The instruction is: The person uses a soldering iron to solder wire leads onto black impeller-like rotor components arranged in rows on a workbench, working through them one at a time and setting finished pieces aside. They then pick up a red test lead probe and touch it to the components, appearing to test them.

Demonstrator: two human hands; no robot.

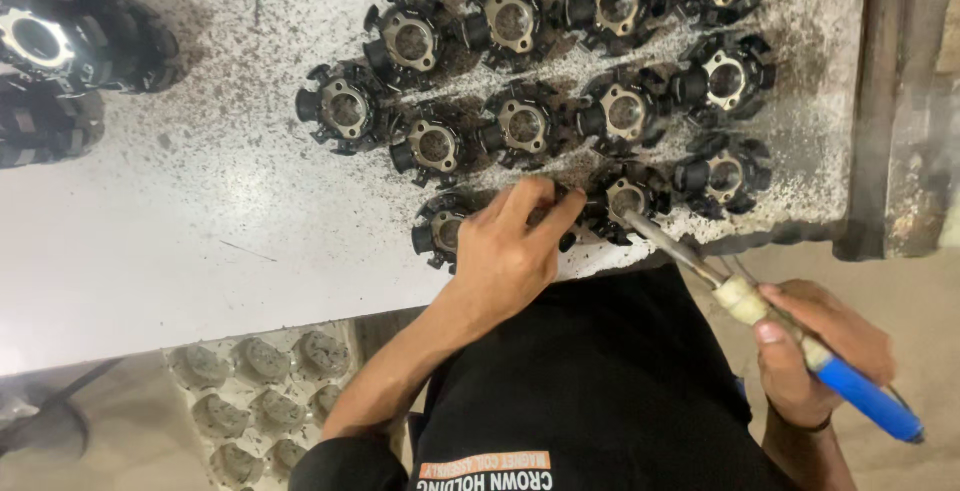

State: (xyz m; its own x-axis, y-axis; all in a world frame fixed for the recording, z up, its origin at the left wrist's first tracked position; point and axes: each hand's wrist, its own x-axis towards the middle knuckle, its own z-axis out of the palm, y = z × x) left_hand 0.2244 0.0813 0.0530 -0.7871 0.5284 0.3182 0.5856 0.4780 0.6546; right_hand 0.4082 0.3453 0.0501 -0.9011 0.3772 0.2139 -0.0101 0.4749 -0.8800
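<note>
Left hand (510, 241) rests fingers curled on a black round stator coil part with a metal centre ring (447, 231) at the near edge of the white speckled worktable (200, 221), fingertips pinching something small, cannot tell what. Right hand (815, 351) is closed around a blue-handled soldering iron with a metal shaft (760, 316), its tip touching the neighbouring black stator part (627, 201). More of the same black stator parts (560, 61) lie in rows behind. A tray of grey round discs (265, 396) sits below the table, left of the black shirt (590, 391).
</note>
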